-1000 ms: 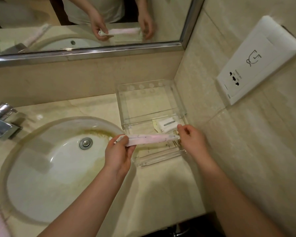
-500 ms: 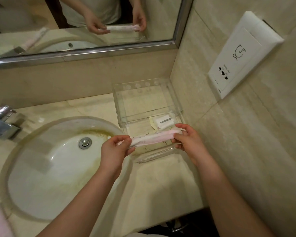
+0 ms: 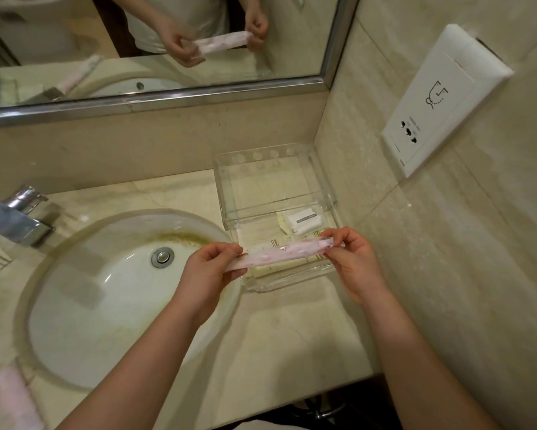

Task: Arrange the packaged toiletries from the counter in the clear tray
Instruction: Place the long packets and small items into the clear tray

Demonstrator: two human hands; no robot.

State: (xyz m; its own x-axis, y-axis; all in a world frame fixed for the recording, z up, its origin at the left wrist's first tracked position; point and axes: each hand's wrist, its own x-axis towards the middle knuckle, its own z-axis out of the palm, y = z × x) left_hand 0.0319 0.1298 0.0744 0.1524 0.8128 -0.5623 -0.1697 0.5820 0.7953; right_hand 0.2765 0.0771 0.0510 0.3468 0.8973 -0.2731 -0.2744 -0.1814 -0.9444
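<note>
A beige marble counter holds a white sink and a clear tray in the corner. Above the tray's front compartment, the left hand and right hand pinch opposite ends of a long pink packet. A small white packet lies inside the tray.

Both hands hold a long, flat pink-patterned plastic packet by its ends, the left hand pinching the lower end and the right hand the higher one (the packet tilts up to the right). It hangs over the front compartment of the clear acrylic tray on the beige marble bench, where a small white wrapped packet lies. The white oval sink sits to the left.
</note>
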